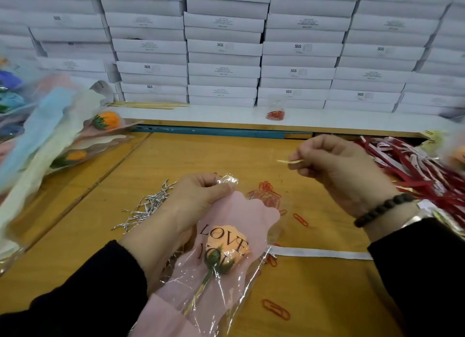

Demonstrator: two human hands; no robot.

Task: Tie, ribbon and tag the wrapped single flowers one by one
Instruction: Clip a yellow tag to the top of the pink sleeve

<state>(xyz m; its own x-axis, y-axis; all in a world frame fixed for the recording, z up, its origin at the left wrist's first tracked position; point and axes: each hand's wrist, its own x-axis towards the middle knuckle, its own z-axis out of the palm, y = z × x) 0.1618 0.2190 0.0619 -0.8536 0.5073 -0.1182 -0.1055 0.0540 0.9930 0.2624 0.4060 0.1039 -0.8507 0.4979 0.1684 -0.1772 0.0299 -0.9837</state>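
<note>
Nearest the camera, the wrapped flower (pixel 221 258) lies on the wooden surface (pixel 176 155), its long axis running away from the viewer. "LOVE YOU" is printed on its pink sleeve. At the far end the left hand (pixel 201 198) pinches the gathered cellophane. Up and to the right, the right hand (pixel 334 165) pinches a pale twist tie (pixel 289 161), tip pointing left. White boxes (pixel 224 47) behind read "SGS".

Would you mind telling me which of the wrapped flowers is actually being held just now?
The orange flower in the pink "LOVE YOU" wrapper; the left hand grips it, while the other wrapped flowers lie piled aside.
</note>
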